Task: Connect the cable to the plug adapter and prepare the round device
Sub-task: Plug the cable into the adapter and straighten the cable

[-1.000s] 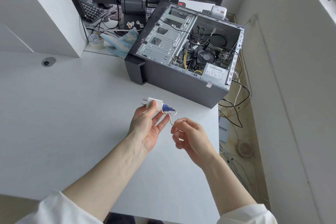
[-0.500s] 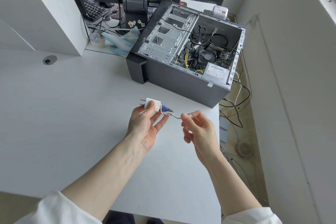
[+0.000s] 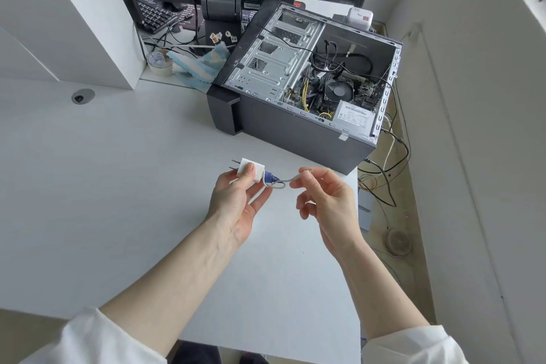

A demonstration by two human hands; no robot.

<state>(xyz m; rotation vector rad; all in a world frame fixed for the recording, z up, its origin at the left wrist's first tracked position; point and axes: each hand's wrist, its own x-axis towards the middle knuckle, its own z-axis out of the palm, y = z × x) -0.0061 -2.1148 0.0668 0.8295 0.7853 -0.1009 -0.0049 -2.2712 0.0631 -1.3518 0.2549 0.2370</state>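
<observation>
Sitting across the back right of the white tabletop point(image 3: 112, 174) is an open computer case point(image 3: 307, 89), side panel off, not being touched. Nearer the camera, both hands are working above the bare front area, probably because it is giving free room. Left hand point(image 3: 236, 201) is gripping the white plug adapter point(image 3: 250, 170) between thumb and fingers, prongs pointing away to the left, likely holding it steady as the fixed side. Right hand point(image 3: 325, 201) is pinching the far end of the short cable point(image 3: 280, 184) with thumb and forefinger, other fingers curled loosely. Cable's blue connector point(image 3: 269, 177) is appearing seated in the adapter already; the slack is looping between the hands. Connection is looking done or nearly so. Round device is not clearly identifiable anywhere in view, so that part is judged not yet started.
</observation>
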